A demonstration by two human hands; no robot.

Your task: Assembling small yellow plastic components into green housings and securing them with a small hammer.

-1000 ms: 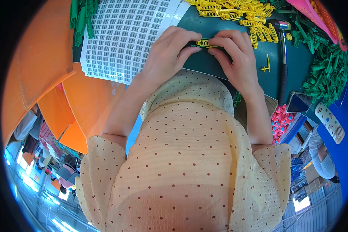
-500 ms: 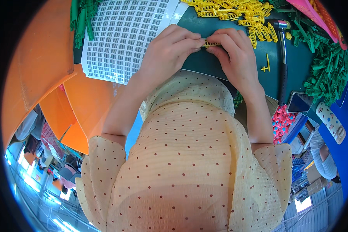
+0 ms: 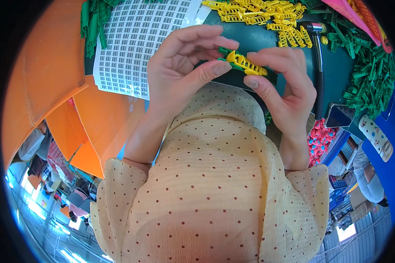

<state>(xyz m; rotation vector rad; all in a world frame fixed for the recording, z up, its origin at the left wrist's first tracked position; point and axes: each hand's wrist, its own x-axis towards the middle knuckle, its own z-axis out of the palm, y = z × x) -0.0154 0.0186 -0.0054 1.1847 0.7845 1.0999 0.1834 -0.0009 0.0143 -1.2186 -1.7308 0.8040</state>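
Note:
My left hand (image 3: pixel 180 65) pinches a small green plastic part (image 3: pixel 237 67) between thumb and fingers. A yellow ladder-shaped plastic part (image 3: pixel 246 64) lies along the green one, and the two look joined. My right hand (image 3: pixel 287 79) has thumb and forefinger on either side of the ladder part's right end, apparently in a light grip. The pair is held tilted, above the table's near edge. Beyond the hands, a heap of yellow ladder-shaped parts (image 3: pixel 261 12) covers the far side of the table.
A hammer (image 3: pixel 319 83) with a black handle lies right of my right hand. Further right are piled green parts (image 3: pixel 368 81), a phone (image 3: pixel 340 115) and a white patterned case (image 3: pixel 375 138). Printed sticker sheets (image 3: pixel 136 48) lie left, beside green parts (image 3: pixel 93 26) and orange sheeting (image 3: pixel 44 65).
Both hands have lifted and turned the yellow ladder part, showing the green part with it. My right hand has shifted right and nearer, now covering the spot where a loose yellow piece lay.

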